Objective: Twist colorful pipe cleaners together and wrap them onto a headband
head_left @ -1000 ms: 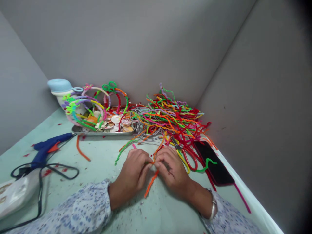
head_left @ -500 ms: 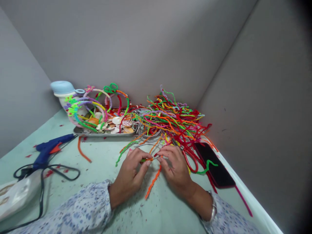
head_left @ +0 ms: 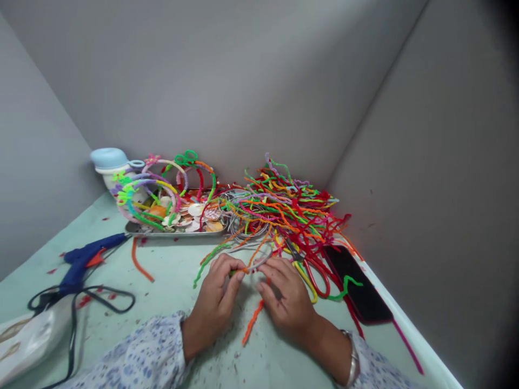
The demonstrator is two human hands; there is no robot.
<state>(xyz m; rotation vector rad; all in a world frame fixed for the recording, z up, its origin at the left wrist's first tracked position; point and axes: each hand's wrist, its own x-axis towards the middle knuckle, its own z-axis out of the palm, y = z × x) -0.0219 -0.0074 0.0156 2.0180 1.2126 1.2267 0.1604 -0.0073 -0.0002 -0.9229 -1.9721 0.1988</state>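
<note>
Left of the middle, my left hand (head_left: 219,300) pinches a thin grey wire between thumb and forefinger. Orange pipe cleaner (head_left: 245,270) is wound on the wire at the fingertips, with a bit of green beside it. The bare grey wire (head_left: 270,249) curves up and back beyond my hands. My right hand (head_left: 290,300) is close by, its thumb apart from its fingers, fingertips at the wire's near side. An orange pipe cleaner tail (head_left: 252,324) hangs down toward me between the hands; its upper part is partly hidden by the right thumb.
Behind lie a heap of coloured pipe cleaners (head_left: 292,208), coiled grey wire (head_left: 243,219) and a tray (head_left: 178,234) of shells with decorated headbands (head_left: 148,183). A blue glue gun (head_left: 77,267) with a cord lies left. Scissors (head_left: 316,270) and a black phone (head_left: 359,289) lie right.
My right thumb has come away from its forefinger, where they pinched the wire. More of the grey wire's curve shows. The whole view has tipped slightly upward.
</note>
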